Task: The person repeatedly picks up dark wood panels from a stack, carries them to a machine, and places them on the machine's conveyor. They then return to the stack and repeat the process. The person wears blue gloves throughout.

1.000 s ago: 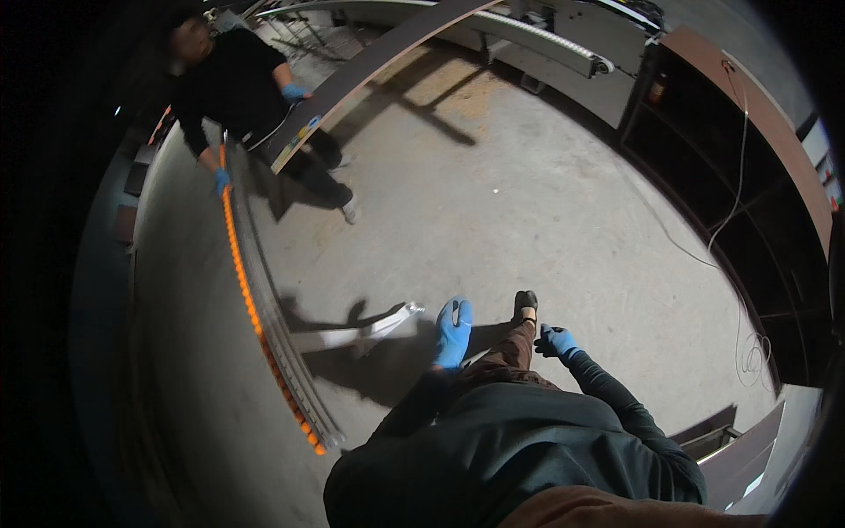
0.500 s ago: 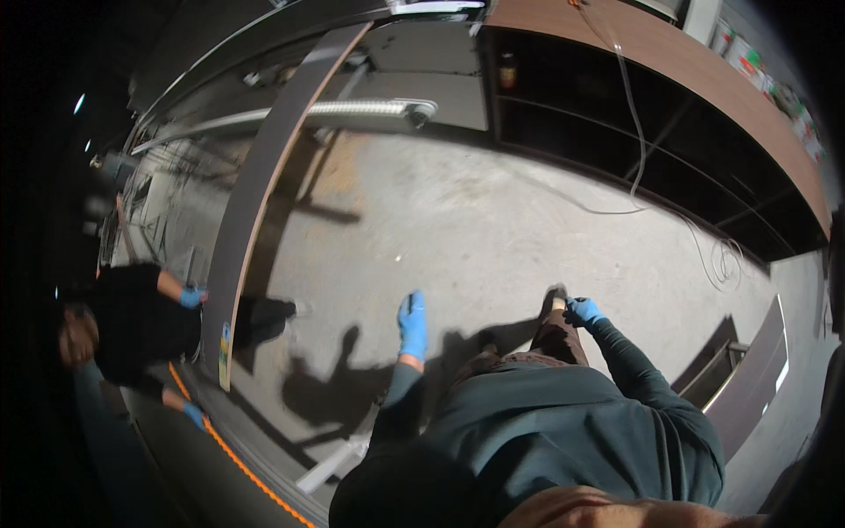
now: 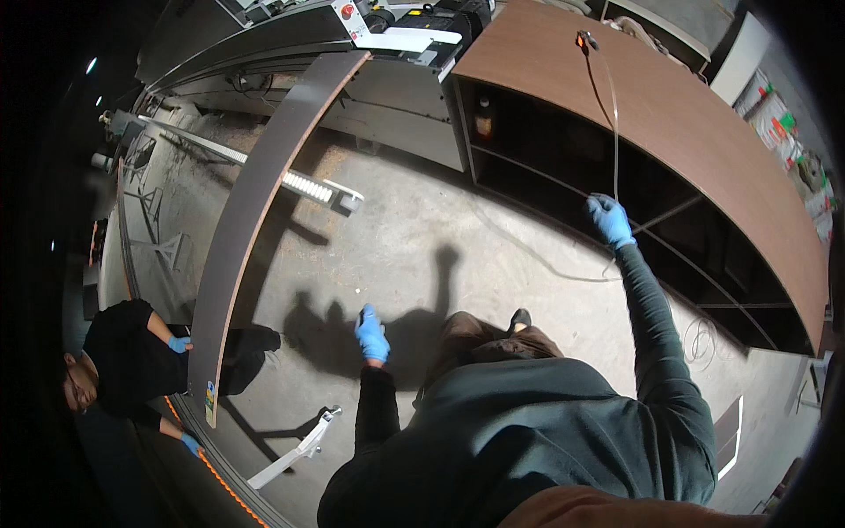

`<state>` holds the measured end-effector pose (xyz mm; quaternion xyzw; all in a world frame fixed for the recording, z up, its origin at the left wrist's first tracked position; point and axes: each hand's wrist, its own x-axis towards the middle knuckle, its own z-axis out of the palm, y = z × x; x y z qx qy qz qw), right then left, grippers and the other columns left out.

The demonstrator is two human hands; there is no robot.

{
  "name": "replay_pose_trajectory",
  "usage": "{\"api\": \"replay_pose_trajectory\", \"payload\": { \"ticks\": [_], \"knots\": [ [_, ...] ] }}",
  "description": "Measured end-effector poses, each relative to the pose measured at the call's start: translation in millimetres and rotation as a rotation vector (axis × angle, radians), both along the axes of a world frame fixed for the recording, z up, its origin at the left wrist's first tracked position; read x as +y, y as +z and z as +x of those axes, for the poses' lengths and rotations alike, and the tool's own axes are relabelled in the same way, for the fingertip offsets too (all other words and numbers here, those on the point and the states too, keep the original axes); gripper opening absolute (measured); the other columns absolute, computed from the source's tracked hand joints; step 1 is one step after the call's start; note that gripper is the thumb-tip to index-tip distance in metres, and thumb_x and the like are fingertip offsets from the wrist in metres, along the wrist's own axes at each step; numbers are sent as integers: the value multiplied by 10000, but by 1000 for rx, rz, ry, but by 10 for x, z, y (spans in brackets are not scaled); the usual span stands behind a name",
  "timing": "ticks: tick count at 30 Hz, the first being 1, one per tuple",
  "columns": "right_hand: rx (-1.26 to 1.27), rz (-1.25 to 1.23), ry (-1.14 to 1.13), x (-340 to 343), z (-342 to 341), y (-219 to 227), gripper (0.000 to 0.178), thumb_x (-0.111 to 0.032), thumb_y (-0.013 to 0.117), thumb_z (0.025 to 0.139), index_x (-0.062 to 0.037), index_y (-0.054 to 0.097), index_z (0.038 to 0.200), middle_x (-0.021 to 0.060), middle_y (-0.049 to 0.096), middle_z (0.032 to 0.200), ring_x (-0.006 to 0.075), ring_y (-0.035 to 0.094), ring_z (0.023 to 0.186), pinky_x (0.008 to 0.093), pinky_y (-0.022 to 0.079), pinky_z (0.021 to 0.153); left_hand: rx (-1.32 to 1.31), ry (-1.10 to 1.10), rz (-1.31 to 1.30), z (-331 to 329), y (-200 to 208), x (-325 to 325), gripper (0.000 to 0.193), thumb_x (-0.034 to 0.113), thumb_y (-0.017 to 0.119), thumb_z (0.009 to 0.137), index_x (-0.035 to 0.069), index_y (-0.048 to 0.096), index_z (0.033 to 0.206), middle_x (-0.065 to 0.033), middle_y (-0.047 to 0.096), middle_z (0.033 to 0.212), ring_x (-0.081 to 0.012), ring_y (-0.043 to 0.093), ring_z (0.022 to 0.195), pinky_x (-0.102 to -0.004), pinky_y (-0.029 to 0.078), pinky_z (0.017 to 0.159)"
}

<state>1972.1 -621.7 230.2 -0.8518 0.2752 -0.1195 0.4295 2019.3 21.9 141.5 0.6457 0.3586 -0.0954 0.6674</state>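
My right hand (image 3: 611,220), in a blue glove, is raised in front of a long bench with a brown top (image 3: 563,70) and dark open compartments. Its fingers are curled right where a clear hose (image 3: 615,141) hangs down; whether they grip the hose or just overlap it is unclear. That hose leads up to a small orange-and-black tool (image 3: 587,40) on the brown top. Over the floor hangs my left hand (image 3: 371,336), also blue-gloved, its fingers pressed together. Something dark and small shows by its fingertips, too small to name.
At left a person in black (image 3: 132,352) with blue gloves touches a long dark board (image 3: 242,211). Beyond it runs a roller bar (image 3: 308,187). A white metal leg (image 3: 295,449) juts over the floor, and an orange coiled cable (image 3: 220,480) lies lower left. A bottle (image 3: 483,119) stands in a compartment.
My right hand has risen from beside my leg to the hanging hose at the bench. The view has shifted, with more of the brown top showing. My left hand stays low.
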Motion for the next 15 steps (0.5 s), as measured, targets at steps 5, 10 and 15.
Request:
{"api": "replay_pose_trajectory", "payload": {
  "ticks": [5,10,15],
  "knots": [
    [-61,-434,-104,-1318,1657,966,428,-392,600,978,-73,725,1236,201,717,1227,373,671,1160,455,525,997,-421,-28,-32,629,-26,-142,583,529,582,1027,97,586,1419,-53,571,1466,-231,536,1317,-410,399,1100],
    [73,-546,-239,-2352,2715,1458,533,-473,606,931,-95,699,1295,205,710,1239,392,667,1168,470,515,1014,-7,349,-133,1304,128,-158,626,640,538,1004,109,617,1327,-56,612,1316,-213,569,1146,-420,408,1030],
    [422,-658,-163,-3100,3678,1516,618,-553,601,953,-74,668,1338,215,683,1306,382,657,1215,479,509,1034,-66,435,-93,1630,329,-484,1132,900,404,870,119,191,1660,-165,183,1720,-343,192,1569,-493,77,1273]
  ]
}}
